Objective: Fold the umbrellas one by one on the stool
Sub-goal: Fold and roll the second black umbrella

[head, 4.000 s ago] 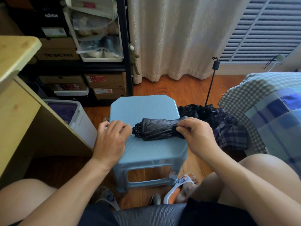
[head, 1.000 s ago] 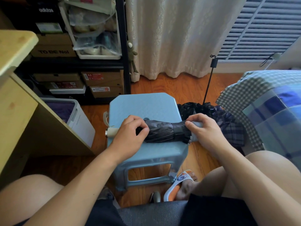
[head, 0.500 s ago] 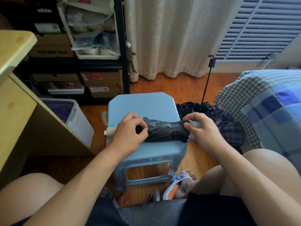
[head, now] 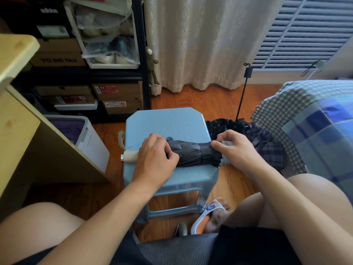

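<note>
A folded dark grey umbrella [head: 188,153] lies crosswise on the light blue stool [head: 168,121]. Its cream handle [head: 129,156] sticks out over the stool's left edge. My left hand [head: 156,155] grips the umbrella near the handle end. My right hand [head: 235,148] pinches the strap and canopy at the right end, where white rib tips show. A second umbrella [head: 248,131], black and plaid, lies unfolded on the floor right of the stool, its thin shaft [head: 242,96] pointing up.
A wooden desk [head: 17,119] and a white bin [head: 91,138] stand left. A black shelf [head: 107,73] with shoe boxes is behind. A checked blanket [head: 313,119] covers the bed at right. My knees and a sandalled foot [head: 212,213] are near the stool.
Since four seconds ago the cream handle has come out to the left and my left hand moved onto the canopy. In the last second my right hand's fingers lifted at the umbrella's right end.
</note>
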